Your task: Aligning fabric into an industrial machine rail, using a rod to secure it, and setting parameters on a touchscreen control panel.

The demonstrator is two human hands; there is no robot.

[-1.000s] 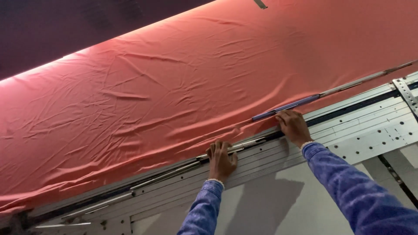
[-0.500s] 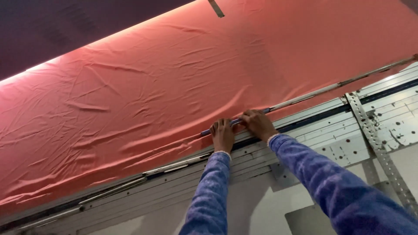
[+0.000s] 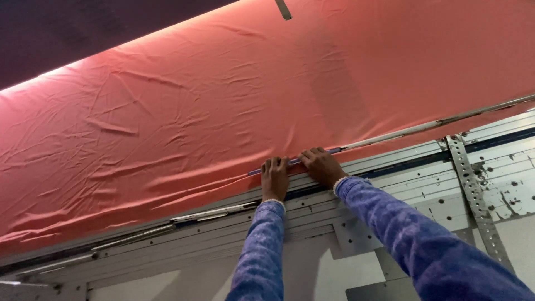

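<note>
Left hand and right hand pressed side by side on one thin rod, fingers bent over it at the fabric edge; firmness of clasp unclear. Closer together than a second ago, right hand slid leftward along the rod. Just below: grey metal rails. Rightward: one perforated strip. Two blue sleeves.
</note>
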